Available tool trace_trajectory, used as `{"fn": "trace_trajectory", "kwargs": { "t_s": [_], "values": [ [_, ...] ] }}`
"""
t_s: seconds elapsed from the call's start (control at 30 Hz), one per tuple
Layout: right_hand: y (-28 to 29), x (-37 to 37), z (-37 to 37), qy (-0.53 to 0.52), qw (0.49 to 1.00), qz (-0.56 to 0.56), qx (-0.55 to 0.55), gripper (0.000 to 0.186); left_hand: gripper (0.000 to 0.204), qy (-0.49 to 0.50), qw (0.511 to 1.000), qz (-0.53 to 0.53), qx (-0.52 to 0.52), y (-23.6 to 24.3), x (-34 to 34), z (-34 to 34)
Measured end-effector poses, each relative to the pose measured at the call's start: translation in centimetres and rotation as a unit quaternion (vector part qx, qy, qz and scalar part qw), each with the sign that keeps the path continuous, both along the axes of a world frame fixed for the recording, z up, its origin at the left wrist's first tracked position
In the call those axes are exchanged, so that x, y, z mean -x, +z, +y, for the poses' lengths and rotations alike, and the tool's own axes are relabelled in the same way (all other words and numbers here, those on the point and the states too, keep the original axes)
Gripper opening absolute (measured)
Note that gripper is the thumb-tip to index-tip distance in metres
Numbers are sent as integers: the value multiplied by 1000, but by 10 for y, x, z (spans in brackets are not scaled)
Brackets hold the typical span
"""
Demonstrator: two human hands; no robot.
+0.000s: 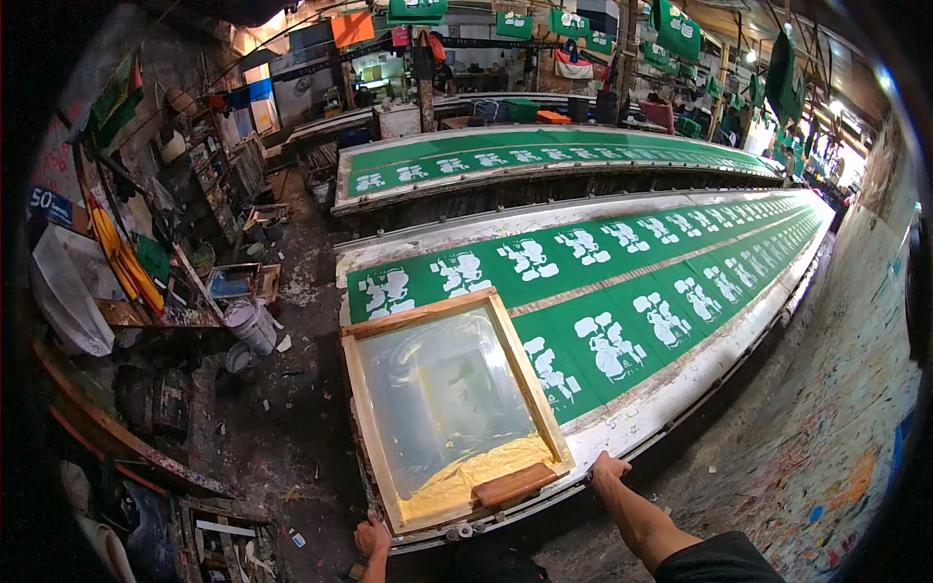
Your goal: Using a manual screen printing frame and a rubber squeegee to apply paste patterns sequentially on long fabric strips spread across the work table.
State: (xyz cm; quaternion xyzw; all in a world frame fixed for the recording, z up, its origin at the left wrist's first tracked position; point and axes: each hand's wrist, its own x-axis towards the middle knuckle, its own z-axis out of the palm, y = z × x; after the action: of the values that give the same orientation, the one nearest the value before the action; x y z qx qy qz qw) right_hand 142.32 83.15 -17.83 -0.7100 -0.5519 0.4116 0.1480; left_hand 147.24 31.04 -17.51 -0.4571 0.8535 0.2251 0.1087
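A wooden-framed printing screen lies on the near left end of a long printing table. Yellow ink pools along the screen's near side, and a wooden squeegee rests in it. My left hand is closed at the table's near left corner, just beside the frame; what its fingers grip is hidden. Off the frame's near right corner, my right hand curls over the table's edge. Green fabric with rows of white printed shapes stretches along the table, partly under the screen.
A second long table with printed green fabric runs behind. On the left floor stand a white bucket and cluttered shelves. A paint-splattered wall borders the right side. Green cloths hang overhead.
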Motion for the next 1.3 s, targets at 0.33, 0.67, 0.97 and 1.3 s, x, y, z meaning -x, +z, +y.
{"fn": "trace_trajectory", "kwargs": {
  "t_s": [0.33, 0.67, 0.97, 1.3],
  "values": [
    [-2, -2, 1, -4, 1000, -19, 1, 68, 54, -13, 1000, 15, -8, 7, -1, 2],
    [-7, 2, 2, 6, 998, -69, -12, 75, 53, -6, 999, 47, -14, 2, 2, 3],
    [-20, 10, 6, -31, 998, -61, 4, 68, 54, -1, 998, 66, 1, -21, -6, -8],
    [-31, 0, 19, -30, 998, -5, 62, 65, 52, -28, 999, 46, 8, 30, -3, 11]
  ]
}}
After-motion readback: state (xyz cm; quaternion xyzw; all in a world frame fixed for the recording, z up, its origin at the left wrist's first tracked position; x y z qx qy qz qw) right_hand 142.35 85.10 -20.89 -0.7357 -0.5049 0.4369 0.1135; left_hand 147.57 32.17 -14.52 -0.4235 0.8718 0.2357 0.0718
